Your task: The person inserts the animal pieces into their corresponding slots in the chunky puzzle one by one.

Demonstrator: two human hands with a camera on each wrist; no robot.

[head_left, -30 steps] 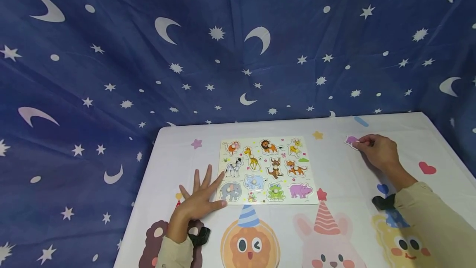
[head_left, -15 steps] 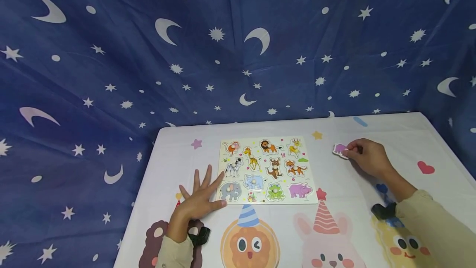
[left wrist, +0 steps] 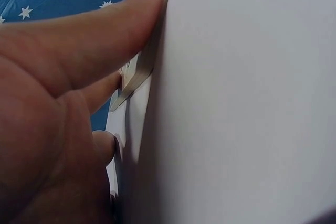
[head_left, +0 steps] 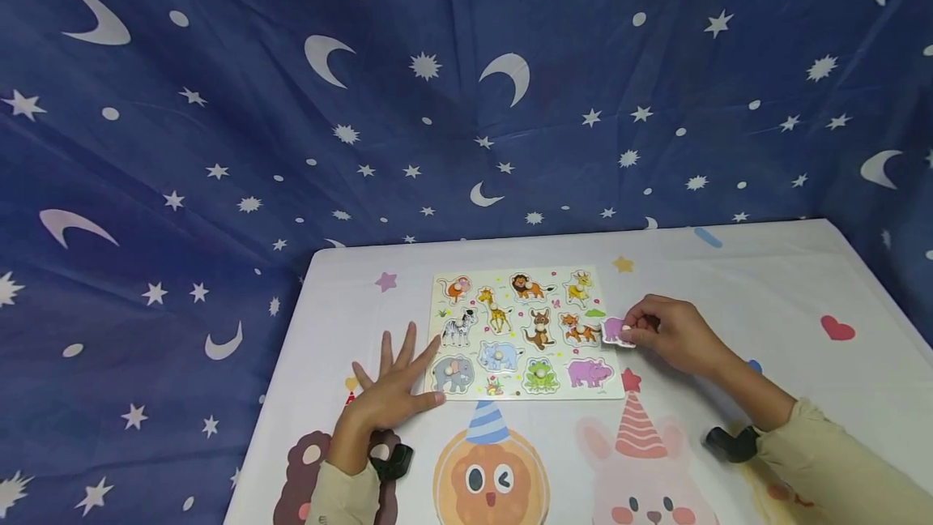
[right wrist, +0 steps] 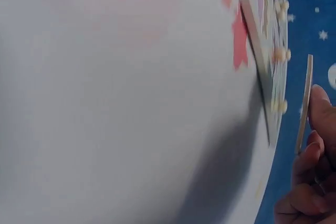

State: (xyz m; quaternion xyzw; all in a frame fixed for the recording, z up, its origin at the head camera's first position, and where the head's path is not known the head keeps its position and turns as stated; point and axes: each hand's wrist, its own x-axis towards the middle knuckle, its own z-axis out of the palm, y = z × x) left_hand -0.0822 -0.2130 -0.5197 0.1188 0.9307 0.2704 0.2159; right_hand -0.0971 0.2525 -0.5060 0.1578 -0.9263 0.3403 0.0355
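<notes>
A wooden puzzle board (head_left: 466, 274) lies flat on the table, with knobbed animal pieces such as the elephant (head_left: 452, 375) and frog (head_left: 540, 377) in it. At its lower right a purple hippo picture (head_left: 590, 374) shows without a knob. My right hand (head_left: 674, 335) pinches the purple hippo puzzle piece (head_left: 614, 331), which overlaps the board's right edge in the head view. In the right wrist view that piece (right wrist: 305, 106) appears edge-on, held above the tabletop. My left hand (head_left: 394, 387) has its fingers spread at the board's lower left corner, fingertips on its edge.
A white cloth (head_left: 539, 253) printed with cartoon figures covers the table. Behind and to the left hangs a dark blue curtain (head_left: 408, 104) with moons and stars. Each wrist carries a small black camera, like the one on the right wrist (head_left: 731, 444).
My right hand has brought the hippo piece leftward and nearer to me, from the table's right side to the board's right edge. My left hand has stayed in place.
</notes>
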